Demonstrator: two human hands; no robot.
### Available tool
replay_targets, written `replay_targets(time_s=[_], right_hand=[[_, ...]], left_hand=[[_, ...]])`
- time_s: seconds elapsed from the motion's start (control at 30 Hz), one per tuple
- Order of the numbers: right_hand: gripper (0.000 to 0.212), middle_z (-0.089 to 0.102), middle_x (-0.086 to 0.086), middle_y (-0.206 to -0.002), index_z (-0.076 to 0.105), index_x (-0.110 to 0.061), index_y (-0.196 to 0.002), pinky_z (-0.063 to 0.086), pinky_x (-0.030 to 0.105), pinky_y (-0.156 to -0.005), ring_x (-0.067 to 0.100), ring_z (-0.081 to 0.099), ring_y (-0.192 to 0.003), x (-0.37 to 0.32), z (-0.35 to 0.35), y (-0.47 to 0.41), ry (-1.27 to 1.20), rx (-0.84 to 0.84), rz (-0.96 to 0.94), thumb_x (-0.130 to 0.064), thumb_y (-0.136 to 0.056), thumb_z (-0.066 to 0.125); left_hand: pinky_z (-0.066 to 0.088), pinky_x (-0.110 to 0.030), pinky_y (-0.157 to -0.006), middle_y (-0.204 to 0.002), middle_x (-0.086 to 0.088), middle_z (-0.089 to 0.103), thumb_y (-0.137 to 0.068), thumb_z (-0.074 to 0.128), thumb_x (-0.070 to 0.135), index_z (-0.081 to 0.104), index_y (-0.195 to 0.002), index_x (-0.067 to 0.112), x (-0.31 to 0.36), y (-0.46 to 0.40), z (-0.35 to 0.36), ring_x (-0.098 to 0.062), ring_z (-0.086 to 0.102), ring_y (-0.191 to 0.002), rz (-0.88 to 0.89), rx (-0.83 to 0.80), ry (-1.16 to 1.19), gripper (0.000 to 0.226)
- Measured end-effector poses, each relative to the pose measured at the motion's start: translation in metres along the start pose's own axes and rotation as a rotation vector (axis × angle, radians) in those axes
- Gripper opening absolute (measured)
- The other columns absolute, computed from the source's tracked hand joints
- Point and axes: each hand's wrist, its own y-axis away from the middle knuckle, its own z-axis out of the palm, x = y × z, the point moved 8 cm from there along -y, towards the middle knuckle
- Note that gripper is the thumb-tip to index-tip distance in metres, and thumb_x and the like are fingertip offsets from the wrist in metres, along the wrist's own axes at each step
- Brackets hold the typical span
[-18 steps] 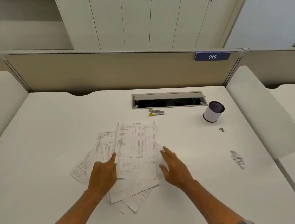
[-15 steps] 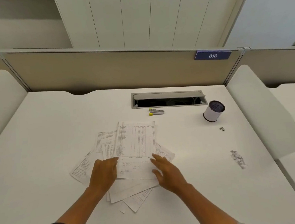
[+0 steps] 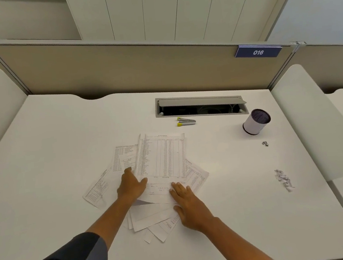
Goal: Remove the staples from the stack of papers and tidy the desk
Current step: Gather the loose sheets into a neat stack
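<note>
Both hands flat on fanned papers (image 3: 162,157) mid-bench (image 3: 44,153), left hand (image 3: 131,187) at the top sheet's left edge, fingers seemingly tucked under it, right hand (image 3: 190,206) with fingers straight, pressing; stapler (image 3: 186,121) behind, cup (image 3: 256,122) and loose staples (image 3: 284,180) off right.

A white surface (image 3: 63,139) meets a beige partition (image 3: 120,72) bearing a blue "016" sign (image 3: 258,52); white cabinets (image 3: 156,11) stand behind, rounded white dividers (image 3: 311,121) at both sides.
</note>
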Motion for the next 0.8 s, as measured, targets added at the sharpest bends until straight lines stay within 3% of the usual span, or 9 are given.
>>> replay_targets(time_s=[0.07, 0.23, 0.33, 0.47, 0.53, 0.6, 0.7, 0.8], right_hand=[[0.065, -0.002, -0.003, -0.174, 0.013, -0.014, -0.166, -0.01, 0.037, -0.127, 0.02, -0.001, -0.162, 0.0, 0.004, 0.0, 0.002, -0.006, -0.006, -0.026, -0.109, 0.043], [0.066, -0.006, -0.005, -0.172, 0.015, -0.013, -0.166, 0.001, 0.047, -0.132, 0.018, -0.005, -0.161, 0.001, 0.011, -0.001, -0.021, -0.002, -0.017, -0.024, -0.108, 0.045], [0.07, -0.001, -0.007, -0.174, 0.017, -0.017, -0.166, 0.001, 0.042, -0.132, 0.013, -0.006, -0.161, 0.008, 0.003, -0.001, -0.23, 0.091, 0.043, -0.027, -0.106, 0.052], [0.074, 0.025, -0.004, -0.171, 0.028, -0.018, -0.163, 0.021, 0.029, -0.127, 0.013, 0.026, -0.157, 0.048, -0.037, 0.003, -0.598, 0.459, 0.476, -0.031, -0.101, 0.066], [0.079, 0.036, -0.001, -0.167, 0.029, -0.021, -0.163, 0.033, 0.039, -0.125, 0.02, 0.042, -0.15, 0.064, -0.049, 0.003, -0.757, 0.474, 0.674, -0.036, -0.098, 0.07], [0.077, 0.049, 0.002, -0.158, 0.032, -0.02, -0.161, 0.047, 0.043, -0.115, 0.02, 0.056, -0.132, 0.067, -0.057, 0.001, -0.86, 0.452, 0.742, -0.035, -0.096, 0.072], [0.071, 0.056, -0.008, -0.143, 0.04, -0.02, -0.157, 0.053, 0.037, -0.104, 0.013, 0.059, -0.118, 0.061, -0.063, -0.003, -0.947, 0.43, 0.722, -0.029, -0.095, 0.074], [0.046, 0.071, -0.008, -0.124, 0.06, -0.026, -0.14, 0.061, 0.029, -0.085, 0.012, 0.072, -0.105, 0.052, -0.057, -0.01, -1.044, 0.39, 0.713, -0.018, -0.096, 0.073]], left_hand=[[0.051, -0.049, -0.103, -0.143, -0.013, 0.056, -0.09, 0.071, 0.032, 0.03, -0.151, 0.012, 0.003, -0.004, -0.001, -0.036, 0.059, -0.125, 0.004, -0.005, 0.069, 0.076], [0.056, -0.045, -0.093, -0.133, -0.01, 0.066, -0.096, 0.063, 0.025, 0.055, -0.134, 0.012, 0.016, -0.007, -0.005, -0.032, 0.065, -0.115, 0.086, -0.003, 0.036, 0.041], [0.056, -0.043, -0.093, -0.132, -0.009, 0.067, -0.098, 0.061, 0.019, 0.059, -0.131, 0.011, 0.013, -0.003, -0.004, -0.031, 0.066, -0.114, 0.115, -0.006, 0.066, 0.034], [0.056, -0.036, -0.087, -0.125, -0.004, 0.066, -0.1, 0.057, 0.013, 0.059, -0.131, 0.014, 0.01, 0.017, -0.002, -0.025, 0.065, -0.109, 0.104, -0.048, 0.281, 0.031], [0.057, -0.035, -0.087, -0.121, 0.0, 0.067, -0.1, 0.058, 0.014, 0.059, -0.13, 0.019, 0.005, 0.031, 0.004, -0.024, 0.066, -0.108, 0.081, -0.092, 0.361, 0.03], [0.058, -0.033, -0.085, -0.115, 0.006, 0.067, -0.1, 0.06, 0.016, 0.057, -0.129, 0.024, -0.003, 0.044, 0.008, -0.018, 0.066, -0.103, 0.051, -0.11, 0.419, 0.031], [0.055, -0.021, -0.074, -0.103, 0.021, 0.064, -0.1, 0.06, 0.017, 0.054, -0.123, 0.032, -0.019, 0.059, 0.012, -0.002, 0.063, -0.093, 0.02, -0.119, 0.456, 0.028], [0.051, -0.016, -0.068, -0.103, 0.022, 0.063, -0.101, 0.059, 0.019, 0.055, -0.117, 0.032, -0.033, 0.07, 0.013, -0.006, 0.065, -0.096, 0.004, -0.117, 0.442, 0.021]])
